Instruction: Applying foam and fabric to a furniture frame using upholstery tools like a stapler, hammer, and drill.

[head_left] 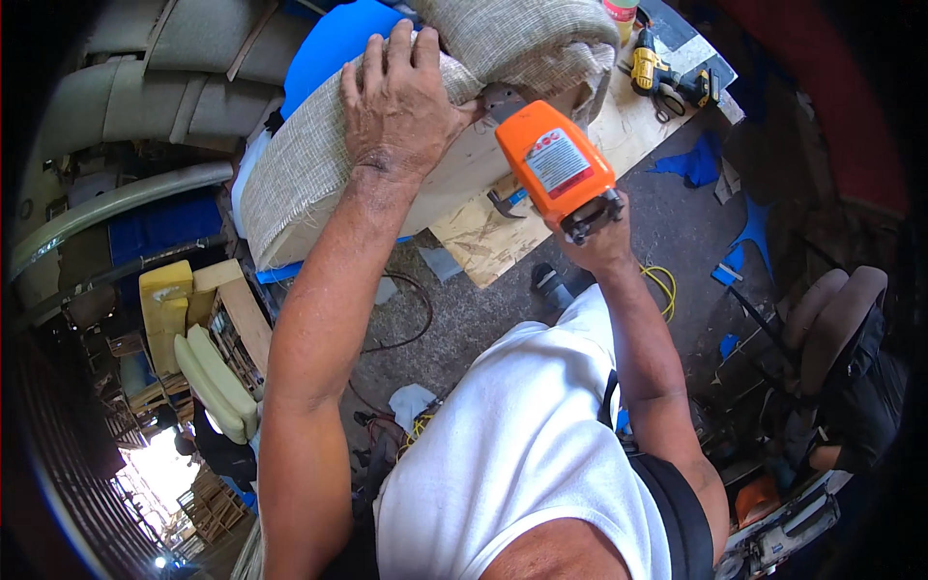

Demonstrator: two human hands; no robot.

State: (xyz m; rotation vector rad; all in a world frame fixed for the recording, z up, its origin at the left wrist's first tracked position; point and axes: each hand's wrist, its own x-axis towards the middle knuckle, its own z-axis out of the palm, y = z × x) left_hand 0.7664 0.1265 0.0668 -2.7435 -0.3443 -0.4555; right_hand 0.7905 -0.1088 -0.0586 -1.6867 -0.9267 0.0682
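Note:
Beige woven fabric (307,184) covers a curved upholstery piece on the workbench. My left hand (401,111) lies flat on it, fingers spread and pressing the cloth, thumb stretched toward the nose of the staple gun. That orange staple gun (537,130) is gripped in my right hand (601,242), whose fingers are partly hidden behind the tool. Its metal nose is close to the fabric edge, near a fold between two padded sections; whether it touches cannot be told. Below the cloth edge, bare board shows along the piece's side.
On the wooden bench top (483,242) lies a blue-handled hammer (507,202). A yellow cordless drill (648,70) and scissors (667,102) rest at the far right. Blue scraps (698,162) and a yellow hose (665,290) lie on the floor. Foam pieces (166,307) are stacked left.

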